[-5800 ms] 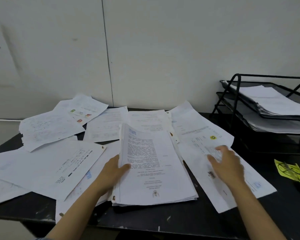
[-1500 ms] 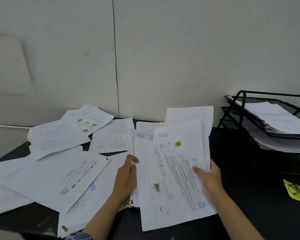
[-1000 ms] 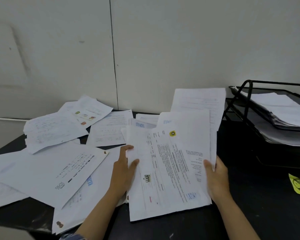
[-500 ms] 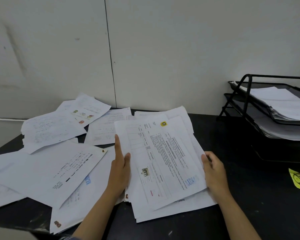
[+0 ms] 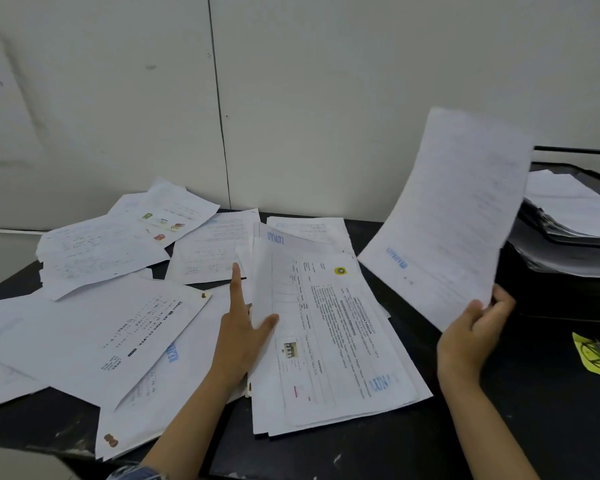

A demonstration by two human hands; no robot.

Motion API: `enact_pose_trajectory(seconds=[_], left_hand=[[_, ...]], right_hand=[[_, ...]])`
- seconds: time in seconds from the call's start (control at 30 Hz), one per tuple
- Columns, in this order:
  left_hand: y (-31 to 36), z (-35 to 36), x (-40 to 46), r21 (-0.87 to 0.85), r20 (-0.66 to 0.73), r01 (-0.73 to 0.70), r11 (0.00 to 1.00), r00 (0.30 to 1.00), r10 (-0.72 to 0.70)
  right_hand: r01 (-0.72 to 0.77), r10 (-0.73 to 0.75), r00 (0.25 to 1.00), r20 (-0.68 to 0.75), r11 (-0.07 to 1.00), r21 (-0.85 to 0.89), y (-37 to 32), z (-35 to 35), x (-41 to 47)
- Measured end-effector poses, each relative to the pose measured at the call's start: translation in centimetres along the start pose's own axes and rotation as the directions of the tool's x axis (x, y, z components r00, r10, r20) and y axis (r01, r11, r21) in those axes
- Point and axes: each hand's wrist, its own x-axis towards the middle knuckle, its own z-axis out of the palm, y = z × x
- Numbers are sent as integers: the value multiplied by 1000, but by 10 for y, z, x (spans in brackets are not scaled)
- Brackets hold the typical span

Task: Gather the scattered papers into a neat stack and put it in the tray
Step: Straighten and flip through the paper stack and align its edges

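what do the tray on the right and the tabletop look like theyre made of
Tray: looks like thin black metal rod, matt; the slim straight bars suggest it, though much of it is hidden behind the lifted sheet.
Tabletop: dark, smooth, hard board, perhaps laminate; pale scuffs near the front edge hint at a thin coating.

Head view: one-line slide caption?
Right hand lifts one white printed sheet while left hand steadies the white paper stack on the black table.
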Motion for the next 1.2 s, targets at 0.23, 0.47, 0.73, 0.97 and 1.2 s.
enact_pose_trajectory(seconds=[0.23, 0.47, 0.73, 0.97, 1.2], left_hand=[[2, -1, 0, 12, 11, 20, 1000, 1000, -20], [8, -3, -5, 39, -6, 40, 998, 999, -40], [7, -2, -3, 9, -10, 45, 999, 999, -45], [8, -3, -3, -66, -31, 2, 998, 1000, -4], [13, -9, -5, -56, 89, 52, 997, 995, -47]], right_hand=[[1, -16, 997, 81, 983, 185, -27, -2, 10], [14, 232, 679, 697, 945, -328, -5, -10, -28], [168, 459, 517, 722, 773, -612, -20, -12, -8], [150, 467, 562, 683, 754, -639, -19, -16, -16], [292, 395, 577, 715, 717, -633, -19, -20, -38]])
